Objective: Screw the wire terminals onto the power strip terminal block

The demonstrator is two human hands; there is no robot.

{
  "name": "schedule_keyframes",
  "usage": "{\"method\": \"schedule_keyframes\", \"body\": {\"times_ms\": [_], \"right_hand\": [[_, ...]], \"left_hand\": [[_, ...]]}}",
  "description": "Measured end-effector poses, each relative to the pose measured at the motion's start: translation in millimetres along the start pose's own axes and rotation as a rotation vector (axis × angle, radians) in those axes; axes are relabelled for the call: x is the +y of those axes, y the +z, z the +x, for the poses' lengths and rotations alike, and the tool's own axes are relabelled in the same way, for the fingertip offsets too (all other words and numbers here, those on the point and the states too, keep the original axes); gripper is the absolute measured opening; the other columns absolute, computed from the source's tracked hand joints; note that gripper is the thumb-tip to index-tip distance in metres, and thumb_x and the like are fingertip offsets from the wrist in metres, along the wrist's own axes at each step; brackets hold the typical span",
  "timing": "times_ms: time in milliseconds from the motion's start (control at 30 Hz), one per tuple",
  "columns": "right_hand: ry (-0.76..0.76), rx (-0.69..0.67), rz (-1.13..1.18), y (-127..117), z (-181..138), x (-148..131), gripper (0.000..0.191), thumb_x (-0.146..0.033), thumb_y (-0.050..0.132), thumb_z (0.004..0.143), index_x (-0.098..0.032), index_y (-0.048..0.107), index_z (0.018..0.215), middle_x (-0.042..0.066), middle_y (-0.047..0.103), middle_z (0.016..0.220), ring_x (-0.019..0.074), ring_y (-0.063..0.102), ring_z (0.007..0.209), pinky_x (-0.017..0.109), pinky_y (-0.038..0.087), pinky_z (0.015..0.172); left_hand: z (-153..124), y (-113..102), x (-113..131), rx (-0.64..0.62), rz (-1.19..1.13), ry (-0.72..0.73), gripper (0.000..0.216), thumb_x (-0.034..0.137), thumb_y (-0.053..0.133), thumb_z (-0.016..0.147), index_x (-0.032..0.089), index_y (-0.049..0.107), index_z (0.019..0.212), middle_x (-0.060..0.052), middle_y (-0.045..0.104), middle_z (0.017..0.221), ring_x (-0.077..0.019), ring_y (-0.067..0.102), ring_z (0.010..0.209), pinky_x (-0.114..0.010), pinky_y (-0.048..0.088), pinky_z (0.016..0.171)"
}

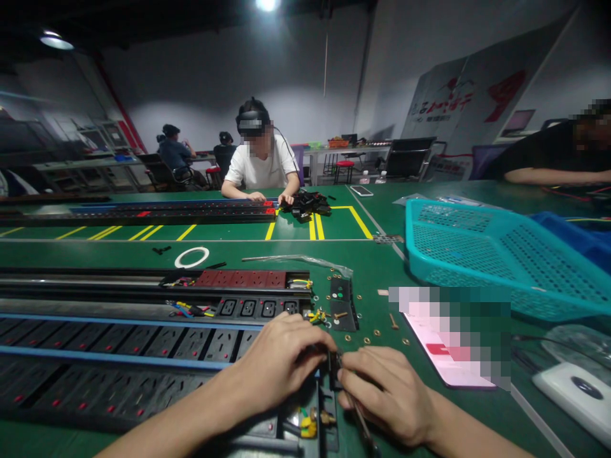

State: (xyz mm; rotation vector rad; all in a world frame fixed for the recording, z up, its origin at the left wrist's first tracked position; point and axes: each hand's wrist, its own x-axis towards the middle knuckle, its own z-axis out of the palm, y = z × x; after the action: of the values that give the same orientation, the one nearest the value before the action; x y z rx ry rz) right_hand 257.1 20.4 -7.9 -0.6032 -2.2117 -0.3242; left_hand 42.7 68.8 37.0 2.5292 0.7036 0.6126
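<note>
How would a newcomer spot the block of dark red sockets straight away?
On the green table, find the group of long strips at near left. In the farthest strip of that group, toward its right end, sits the dark red socket block; its neighbouring sockets are black.

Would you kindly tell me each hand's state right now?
Left hand: fingers curled; whether it holds anything cannot be told.
Right hand: closed on a slim dark tool.

Small dark piece (333, 374) partly hidden by the fingers (357, 364), white device (563, 389) cut off at right.
</note>
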Motion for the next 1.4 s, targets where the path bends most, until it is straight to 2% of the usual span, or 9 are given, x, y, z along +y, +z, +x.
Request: {"method": "schedule_keyframes", "body": {"times_ms": [200,333,600,733,867,1000,1100,1233,1400], "right_hand": [[-0.069,-0.089,-0.001,2.1,-0.4,2.0,0.011,-0.020,0.047,0.099,-0.017,0.057,0.101,0.006,0.071,0.072,0.0160,0.058,0.050,0.028,0.044,0.046],[-0.006,-0.108,0.072,4.4,-1.9,1.8,0.015,-0.021,0.045,0.100,-0.017,0.059,0.099,0.007,0.070,0.076,0.0175,0.064,0.059,0.028,0.048,0.052],[0.667,0.106,0.446,13.7,-4.4,1.0,0.016,-0.032,0.051,0.101,-0.021,0.059,0.093,0.002,0.066,0.078,0.0164,0.064,0.069,0.026,0.051,0.064],[1.070,0.065,0.741,18.6,0.3,3.6,0.031,-0.049,0.052,0.098,-0.021,0.057,0.087,-0.004,0.053,0.066,0.0112,0.051,0.051,0.021,0.040,0.046],[1.227,0.073,0.897,22.7,-0.2,5.8,0.039,-0.059,0.052,0.096,-0.020,0.055,0.090,-0.006,0.050,0.064,0.0066,0.039,0.042,0.017,0.029,0.038],[1.135,0.201,0.741,23.1,-10.0,4.2,0.029,-0.049,0.044,0.103,-0.022,0.053,0.097,-0.009,0.043,0.057,0.0088,0.041,0.042,0.018,0.034,0.040],[0.861,0.228,0.543,19.6,-14.7,2.1,0.017,-0.037,0.043,0.105,-0.024,0.053,0.103,-0.004,0.054,0.066,0.0121,0.054,0.052,0.021,0.044,0.049],[0.374,0.125,0.338,11.8,-10.6,-0.3,0.014,-0.028,0.040,0.106,-0.022,0.052,0.105,0.004,0.065,0.082,0.0171,0.066,0.072,0.027,0.052,0.064],[0.087,-0.046,0.110,4.5,-4.0,-0.1,0.015,-0.022,0.039,0.103,-0.018,0.052,0.107,0.007,0.069,0.082,0.0172,0.065,0.066,0.027,0.050,0.057]], "left_hand": [[-0.3,0.6,-1.5,0.000,0.002,-0.005,0.019,0.005,0.065,0.089,0.021,0.068,0.100,0.000,0.069,0.088,-0.0175,0.060,0.081,-0.029,0.039,0.075],[0.5,0.5,-0.5,-0.005,0.000,-0.007,0.018,0.005,0.065,0.089,0.020,0.068,0.099,0.000,0.069,0.088,-0.0177,0.060,0.081,-0.029,0.039,0.075],[-0.6,1.5,-2.1,-0.013,0.008,-0.021,0.021,0.005,0.068,0.088,0.022,0.067,0.100,0.001,0.069,0.087,-0.0174,0.059,0.080,-0.029,0.038,0.074],[-2.3,3.2,-4.3,-0.017,-0.005,-0.018,0.023,0.005,0.068,0.088,0.023,0.067,0.103,0.002,0.069,0.091,-0.0168,0.059,0.082,-0.028,0.038,0.075],[-1.5,2.4,-3.5,-0.014,-0.005,-0.020,0.023,0.005,0.068,0.088,0.023,0.066,0.103,0.001,0.069,0.090,-0.0168,0.059,0.081,-0.028,0.038,0.074],[-0.4,-0.1,-0.6,-0.026,-0.011,-0.022,0.024,0.004,0.067,0.088,0.023,0.065,0.103,0.002,0.069,0.092,-0.0168,0.060,0.082,-0.029,0.037,0.075],[-0.9,-1.2,1.2,-0.035,-0.010,-0.026,0.024,0.005,0.067,0.089,0.023,0.063,0.104,0.002,0.069,0.094,-0.0171,0.060,0.083,-0.030,0.037,0.077],[-1.8,-1.0,2.1,-0.042,0.011,-0.045,0.023,0.006,0.068,0.088,0.022,0.062,0.104,0.001,0.068,0.093,-0.0176,0.059,0.083,-0.030,0.037,0.077],[-2.4,-0.4,1.6,-0.038,0.001,-0.050,0.023,0.007,0.067,0.089,0.023,0.062,0.105,0.002,0.068,0.095,-0.0176,0.060,0.087,-0.030,0.038,0.079]]}}
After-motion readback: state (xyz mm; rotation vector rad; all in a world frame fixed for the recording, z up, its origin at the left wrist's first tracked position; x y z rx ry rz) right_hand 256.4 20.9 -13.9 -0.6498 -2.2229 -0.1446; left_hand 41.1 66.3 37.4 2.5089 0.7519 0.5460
